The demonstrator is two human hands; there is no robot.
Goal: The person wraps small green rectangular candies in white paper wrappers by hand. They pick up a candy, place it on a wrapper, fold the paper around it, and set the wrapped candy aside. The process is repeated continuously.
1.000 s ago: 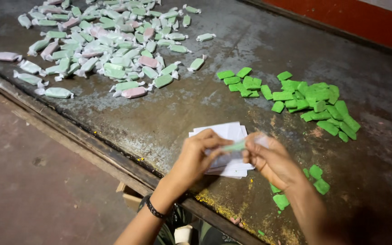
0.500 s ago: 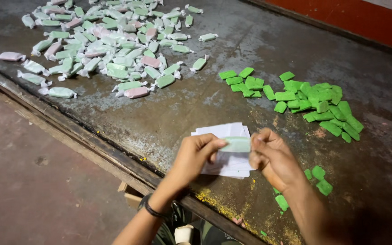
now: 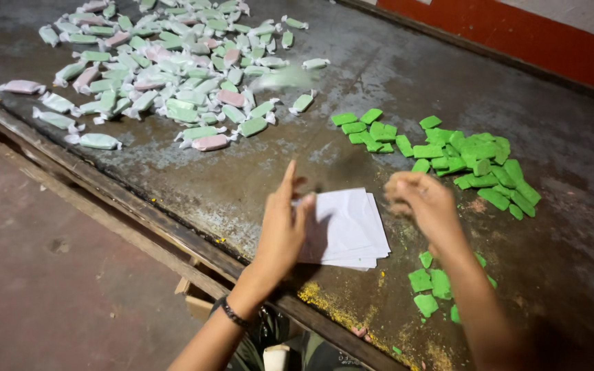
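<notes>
1. The left hand [image 3: 284, 227] is being held in the lower middle of the frame, fingers stretched out flat and together, nothing gripped; its fingertips are being kept just above the left edge of the stack of white paper sheets [image 3: 348, 230].
2. The right hand [image 3: 426, 203] is being held just right of the stack, fingers curled loosely inward; whether anything is being pinched cannot be told, since the hand is blurred.
3. The stack of white paper sheets is being left flat on the table [image 3: 393, 75], between the two hands, near the table's front edge.
4. A few green blocks [image 3: 429, 282] are being kept below the right hand, beside the forearm.
5. A larger heap of green blocks [image 3: 462, 154] is being kept at the right centre of the frame, beyond the right hand.
6. A wide scatter of wrapped pieces [image 3: 173, 75], green and pink in pale twisted wrappers, is being kept in the upper left.
7. A dark band [image 3: 232, 312] is being worn on the left wrist.
</notes>
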